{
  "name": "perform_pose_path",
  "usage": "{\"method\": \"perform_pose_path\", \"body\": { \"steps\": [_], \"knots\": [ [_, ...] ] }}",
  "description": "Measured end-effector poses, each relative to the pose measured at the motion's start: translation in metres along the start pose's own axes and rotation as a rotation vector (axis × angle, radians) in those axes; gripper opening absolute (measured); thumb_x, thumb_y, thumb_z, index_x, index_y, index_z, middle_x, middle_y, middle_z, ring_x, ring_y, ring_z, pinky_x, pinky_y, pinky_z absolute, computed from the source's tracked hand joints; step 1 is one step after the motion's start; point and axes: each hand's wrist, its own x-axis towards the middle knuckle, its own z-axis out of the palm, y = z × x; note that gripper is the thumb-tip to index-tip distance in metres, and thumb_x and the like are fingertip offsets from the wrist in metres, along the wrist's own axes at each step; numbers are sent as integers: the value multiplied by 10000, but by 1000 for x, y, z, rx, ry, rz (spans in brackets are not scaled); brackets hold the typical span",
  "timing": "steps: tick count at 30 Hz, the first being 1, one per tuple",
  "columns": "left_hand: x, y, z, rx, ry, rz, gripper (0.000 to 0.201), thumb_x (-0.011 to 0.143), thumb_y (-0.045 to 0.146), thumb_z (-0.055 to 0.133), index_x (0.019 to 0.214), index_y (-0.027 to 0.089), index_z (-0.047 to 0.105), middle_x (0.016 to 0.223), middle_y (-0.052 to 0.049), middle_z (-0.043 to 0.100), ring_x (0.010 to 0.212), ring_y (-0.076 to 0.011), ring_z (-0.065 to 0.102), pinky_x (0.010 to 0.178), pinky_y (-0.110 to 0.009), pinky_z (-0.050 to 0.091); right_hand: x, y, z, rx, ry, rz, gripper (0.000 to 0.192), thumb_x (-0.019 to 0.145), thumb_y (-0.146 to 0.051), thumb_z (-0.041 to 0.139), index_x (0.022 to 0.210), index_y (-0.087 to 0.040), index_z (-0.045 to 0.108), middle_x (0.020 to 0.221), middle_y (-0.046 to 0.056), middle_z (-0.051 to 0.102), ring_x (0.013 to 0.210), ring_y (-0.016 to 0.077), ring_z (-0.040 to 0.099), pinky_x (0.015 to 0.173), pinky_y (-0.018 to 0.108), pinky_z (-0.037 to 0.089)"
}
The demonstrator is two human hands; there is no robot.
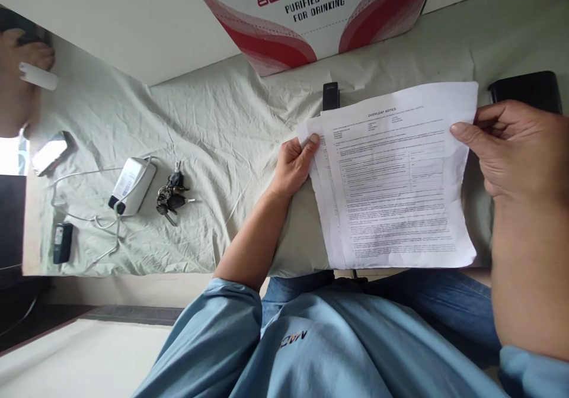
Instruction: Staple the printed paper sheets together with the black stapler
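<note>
Printed paper sheets (391, 185), headed "OVERLEAF NOTES", are held up between my two hands over the table's front edge. Their edges look uneven, and a second sheet shows along the left side. My left hand (296, 164) pinches the upper left edge, thumb on top. At the upper right corner my right hand (520, 143) grips the paper between thumb and fingers. A small black object (331, 96) lies just behind the top edge, partly covered by the paper. Beyond my right hand sits a dark case-like object (528, 90).
A red and white water carton (320, 19) stands at the back. On the cloth-covered table (231, 125) to the left lie keys (171, 193), a white box-shaped device (133, 185) with a cable, a phone (51, 152) and a black gadget (63, 243). Another person's hand (26, 54) appears at far left.
</note>
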Motion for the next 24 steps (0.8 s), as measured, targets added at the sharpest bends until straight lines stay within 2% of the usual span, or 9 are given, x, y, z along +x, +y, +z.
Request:
{"method": "perform_pose_path", "body": {
  "steps": [4,10,12,14,16,18,21,24],
  "knots": [
    [0,-2,-2,2,-1,0,884,932,1110,872,876,227,850,790,-33,844,688,-206,830,576,-297,609,0,2,2,12,-22,-17,668,734,-857,1158,919,-257,932,841,30,855,734,193,730,677,391,572],
    [-5,9,-1,72,-39,-35,782,914,984,1007,942,207,922,925,-63,944,772,-215,878,656,-299,694,-6,-4,10,59,-50,8,681,699,-875,1167,879,-261,932,836,27,878,747,199,764,690,384,591],
    [-5,8,0,71,-14,-33,740,918,934,1041,905,205,908,895,-53,930,756,-201,864,658,-294,695,-5,-1,9,41,-77,24,695,696,-885,1161,932,-269,943,903,31,905,808,212,797,744,401,645],
    [-4,4,1,22,41,-14,725,908,917,1062,879,213,889,866,-43,909,786,-214,884,688,-303,718,-3,5,5,27,-135,75,755,648,-878,1183,1069,-292,961,1007,24,932,904,224,832,847,422,714],
    [0,-2,-1,-64,122,6,728,885,936,1067,934,228,905,930,-52,930,963,-277,961,824,-347,791,-1,11,-3,63,-238,167,909,554,-880,1217,1237,-338,960,1063,3,935,961,232,851,929,433,759],
    [6,-8,-5,-146,221,19,739,878,954,1061,1057,247,939,1111,-74,980,1284,-353,982,1094,-428,827,1,13,-13,134,-373,280,1016,507,-902,1223,1336,-384,944,1037,-5,926,972,255,873,950,449,787],
    [16,-14,-15,-211,392,41,749,916,945,1036,1232,272,945,1422,-97,986,1699,-397,818,1460,-519,679,0,4,-26,179,-517,364,877,615,-889,1202,1281,-379,946,1089,40,949,1118,344,933,1070,545,818],
    [23,-20,-22,-228,505,69,733,993,930,968,1345,288,923,1613,-106,940,1877,-369,659,1577,-520,564,-8,-9,-24,229,-537,382,787,617,-813,1226,1182,-346,941,1260,80,976,1338,431,932,1249,668,784]
  ]
}}
